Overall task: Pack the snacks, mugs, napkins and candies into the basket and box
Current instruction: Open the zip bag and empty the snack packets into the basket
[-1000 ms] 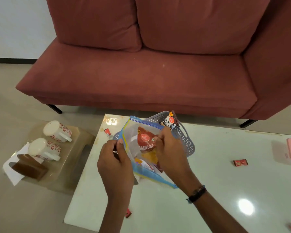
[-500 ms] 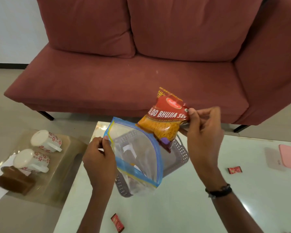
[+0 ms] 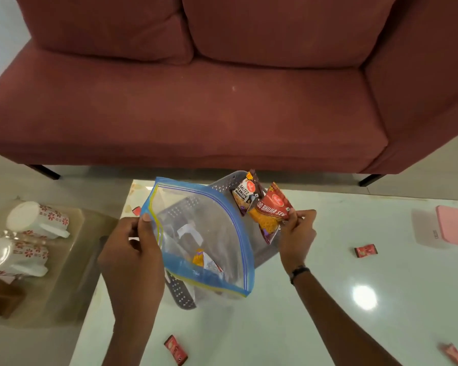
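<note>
My left hand [image 3: 132, 249] pinches the edge of a clear zip bag [image 3: 204, 233] with a blue seal, held over the grey perforated basket [image 3: 265, 254] on the white table. One small packet [image 3: 206, 261] lies inside the bag. My right hand [image 3: 298, 233] grips a red and orange snack packet [image 3: 271, 212] at the basket's far right rim. A salted peanuts packet [image 3: 246, 195] stands upright in the basket beside it. Red candies lie loose on the table: one [image 3: 366, 250] to the right, one [image 3: 175, 350] near the front edge, one [image 3: 455, 353] at the front right.
Two white mugs with red flowers [image 3: 37, 220] [image 3: 16, 256] lie on a low side table at the left, next to a brown holder [image 3: 0, 297]. A pink box [image 3: 454, 229] sits at the table's right edge. A red sofa [image 3: 196, 107] stands behind.
My right hand pulled the red snack packet out of the zip bag, lifted it, then lowered it to the basket's rim. My left hand kept hold of the bag.
</note>
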{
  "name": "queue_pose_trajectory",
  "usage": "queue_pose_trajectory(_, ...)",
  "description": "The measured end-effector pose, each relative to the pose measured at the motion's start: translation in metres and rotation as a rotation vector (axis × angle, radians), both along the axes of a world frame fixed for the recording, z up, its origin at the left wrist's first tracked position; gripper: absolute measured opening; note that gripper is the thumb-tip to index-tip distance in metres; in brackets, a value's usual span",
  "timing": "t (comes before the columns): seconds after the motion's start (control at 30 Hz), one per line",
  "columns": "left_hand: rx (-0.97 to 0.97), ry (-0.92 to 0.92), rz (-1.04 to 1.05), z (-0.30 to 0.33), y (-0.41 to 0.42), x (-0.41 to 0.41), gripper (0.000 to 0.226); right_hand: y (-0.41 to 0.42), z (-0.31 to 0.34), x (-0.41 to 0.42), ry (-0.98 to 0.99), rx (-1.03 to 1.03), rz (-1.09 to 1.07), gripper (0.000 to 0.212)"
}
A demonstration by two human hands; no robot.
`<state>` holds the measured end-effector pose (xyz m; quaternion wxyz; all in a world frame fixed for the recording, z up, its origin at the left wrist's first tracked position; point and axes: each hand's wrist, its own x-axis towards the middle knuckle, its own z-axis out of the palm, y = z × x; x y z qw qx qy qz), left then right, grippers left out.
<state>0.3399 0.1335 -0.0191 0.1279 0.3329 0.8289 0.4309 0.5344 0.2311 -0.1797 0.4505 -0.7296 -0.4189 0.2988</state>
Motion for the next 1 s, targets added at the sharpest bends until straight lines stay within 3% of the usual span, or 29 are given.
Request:
queue_pose_trajectory(0.23, -0.019, -0.024, -0.069, -0.005, 0.001, -0.003, 0.023, -0.001, -0.028, -0.010, 0.028, -0.089, 0.072, 0.016)
queue_pose_trajectory(0.47, -0.041, -0.067, -0.133, 0.005, -0.009, -0.013, 0.015, -0.020, -0.032, 0.002, -0.083, -0.165, 0.123, 0.019)
queue_pose_trajectory(0.6, -0.053, -0.015, -0.141, 0.011, -0.020, -0.019, 0.015, -0.027, -0.008, 0.005, -0.096, -0.155, 0.133, 0.030)
queue_pose_trajectory(0.7, -0.045, 0.029, -0.148, 0.020, -0.033, -0.021, 0.014, -0.033, 0.051, -0.001, -0.016, -0.039, 0.204, 0.031)
queue_pose_trajectory(0.8, -0.002, 0.058, -0.166, 0.029, -0.048, -0.020, 0.015, -0.048, 0.150, -0.019, 0.054, 0.141, 0.396, 0.010)
queue_pose_trajectory(0.9, 0.060, 0.034, -0.163, 0.040, -0.064, -0.016, 0.014, -0.067, 0.229, -0.049, 0.004, 0.133, 0.807, 0.002)
queue_pose_trajectory(1.0, 0.097, 0.024, -0.157, 0.045, -0.079, -0.011, 0.012, -0.076, 0.232, -0.094, -0.449, -0.089, 1.241, 0.013)
